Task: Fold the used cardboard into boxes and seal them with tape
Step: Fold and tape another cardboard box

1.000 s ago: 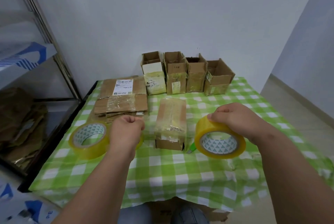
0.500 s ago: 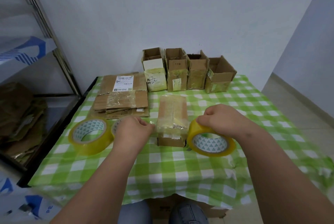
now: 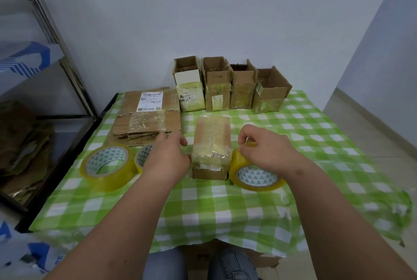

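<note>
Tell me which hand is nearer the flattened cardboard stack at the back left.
Left. The left hand sits just in front of the flattened cardboard stack, near its front right corner. The right hand grips a tape roll beyond the closed box.

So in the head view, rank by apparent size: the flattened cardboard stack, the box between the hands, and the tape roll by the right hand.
1. flattened cardboard stack, clearly largest.
2. box between the hands.
3. tape roll by the right hand, smallest, though it sits slightly nearer the camera and is partly covered by the right hand.
</note>
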Demonstrator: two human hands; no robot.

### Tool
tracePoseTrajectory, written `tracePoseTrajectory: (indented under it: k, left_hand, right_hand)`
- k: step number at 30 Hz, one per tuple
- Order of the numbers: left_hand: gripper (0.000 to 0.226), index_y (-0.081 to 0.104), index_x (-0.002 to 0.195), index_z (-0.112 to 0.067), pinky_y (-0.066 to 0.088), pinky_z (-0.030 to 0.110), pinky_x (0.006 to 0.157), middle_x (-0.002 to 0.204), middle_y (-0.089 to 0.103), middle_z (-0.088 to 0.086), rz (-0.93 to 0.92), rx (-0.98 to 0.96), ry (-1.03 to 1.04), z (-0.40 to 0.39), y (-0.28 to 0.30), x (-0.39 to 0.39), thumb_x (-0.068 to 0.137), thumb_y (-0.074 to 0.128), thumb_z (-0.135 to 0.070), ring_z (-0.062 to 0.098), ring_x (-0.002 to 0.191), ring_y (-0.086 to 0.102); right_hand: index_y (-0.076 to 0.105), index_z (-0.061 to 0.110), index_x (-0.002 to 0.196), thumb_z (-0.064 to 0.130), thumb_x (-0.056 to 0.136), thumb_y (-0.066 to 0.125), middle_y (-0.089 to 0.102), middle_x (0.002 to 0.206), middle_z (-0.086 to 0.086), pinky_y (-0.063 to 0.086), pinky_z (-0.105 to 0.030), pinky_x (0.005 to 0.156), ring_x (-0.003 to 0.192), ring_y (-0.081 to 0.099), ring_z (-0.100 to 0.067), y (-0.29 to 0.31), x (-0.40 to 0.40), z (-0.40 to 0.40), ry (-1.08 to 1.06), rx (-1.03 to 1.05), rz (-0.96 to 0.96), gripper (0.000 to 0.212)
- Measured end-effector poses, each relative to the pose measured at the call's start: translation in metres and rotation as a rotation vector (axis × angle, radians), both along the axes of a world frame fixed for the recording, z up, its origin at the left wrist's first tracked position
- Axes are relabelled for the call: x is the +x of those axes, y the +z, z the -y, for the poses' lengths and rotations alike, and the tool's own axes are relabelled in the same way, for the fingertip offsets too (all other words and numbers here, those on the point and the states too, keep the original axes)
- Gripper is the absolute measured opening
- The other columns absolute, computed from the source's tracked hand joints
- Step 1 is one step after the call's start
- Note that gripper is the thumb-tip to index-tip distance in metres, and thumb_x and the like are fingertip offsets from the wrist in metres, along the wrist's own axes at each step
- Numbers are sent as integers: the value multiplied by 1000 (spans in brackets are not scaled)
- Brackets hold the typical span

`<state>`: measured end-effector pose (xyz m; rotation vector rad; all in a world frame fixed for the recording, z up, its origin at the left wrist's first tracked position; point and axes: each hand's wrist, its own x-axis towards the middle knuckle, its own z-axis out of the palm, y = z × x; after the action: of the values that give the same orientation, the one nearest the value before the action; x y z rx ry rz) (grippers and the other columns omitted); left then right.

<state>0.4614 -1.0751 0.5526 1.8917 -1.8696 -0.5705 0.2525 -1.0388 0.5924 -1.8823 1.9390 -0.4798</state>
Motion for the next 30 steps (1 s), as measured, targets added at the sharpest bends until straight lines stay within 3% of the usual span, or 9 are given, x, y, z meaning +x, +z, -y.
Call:
tracePoseTrajectory:
  k: [3, 7, 10, 13, 17, 21, 23, 25, 30]
  left_hand:
    - [55, 60, 123, -35, 49, 35, 81, 129, 46, -7, -96, -191, -184, -7, -9, -2, 88, 51, 7, 16, 99, 56]
    - [71, 58, 133, -40, 41, 24, 98, 143, 42, -13, 4, -246, -352, -8, -16, 5, 87, 46, 13, 12, 125, 47]
    - [70, 49, 143, -36, 27, 12, 103, 151, 34, -14, -1, -157, -445, -7, -12, 10, 89, 44, 9, 7, 136, 34]
    - [51, 46, 146, -27, 17, 8, 105, 154, 31, -13, -80, -111, -507, -7, -8, 12, 98, 45, -9, 2, 139, 27]
    - [42, 51, 143, -24, 28, 19, 104, 152, 30, -13, -75, -123, -501, -10, -8, 10, 103, 43, -34, 4, 135, 36]
    - [63, 71, 118, -20, 43, 33, 99, 131, 38, -18, -215, -21, -375, -14, -2, 6, 93, 31, -63, 9, 112, 53]
    - [46, 73, 113, -24, 46, 38, 98, 122, 40, -18, -261, -19, -311, -12, -2, 4, 97, 42, -55, 11, 105, 56]
    - [28, 68, 122, -29, 47, 39, 98, 119, 41, -17, -254, -63, -293, -11, -6, 3, 98, 56, -36, 11, 104, 56]
    - [41, 56, 136, -35, 38, 21, 98, 127, 33, -21, -182, -150, -372, -12, -20, 9, 96, 60, -32, 2, 112, 47]
  right_hand:
    - [54, 41, 91, 24, 97, 46, 52, 109, 11, 30, -42, 103, 90, 52, -8, -4, 0, 2, 64, -49, -44, 19]
    - [60, 51, 106, 16, 102, 36, 48, 113, 14, 22, -39, 106, 99, 45, -10, -4, 6, 1, 126, -17, -198, 43]
    - [61, 49, 119, 16, 98, 38, 51, 122, 15, 18, -40, 112, 108, 47, -12, -1, 11, -3, 145, -16, -303, 45]
    - [64, 45, 118, 35, 96, 41, 54, 128, 12, 13, -46, 118, 120, 52, -13, 1, 16, -9, 150, -42, -334, 34]
    - [68, 40, 116, 52, 98, 37, 57, 128, 9, 10, -50, 118, 120, 53, -21, -4, 25, -17, 112, -95, -447, 38]
    - [73, 31, 106, 53, 100, 34, 63, 120, 9, 20, -48, 116, 114, 56, -21, -14, 29, -18, 63, -187, -401, 45]
    - [73, 29, 102, 52, 99, 37, 64, 116, 9, 25, -45, 114, 111, 56, -21, -15, 28, -16, 37, -199, -383, 42]
    - [71, 32, 103, 53, 96, 45, 63, 113, 11, 26, -42, 112, 110, 55, -20, -16, 29, -14, 30, -201, -383, 34]
    - [66, 33, 99, 56, 90, 53, 63, 106, 10, 32, -41, 104, 103, 57, -22, -23, 30, -13, 32, -262, -439, 28]
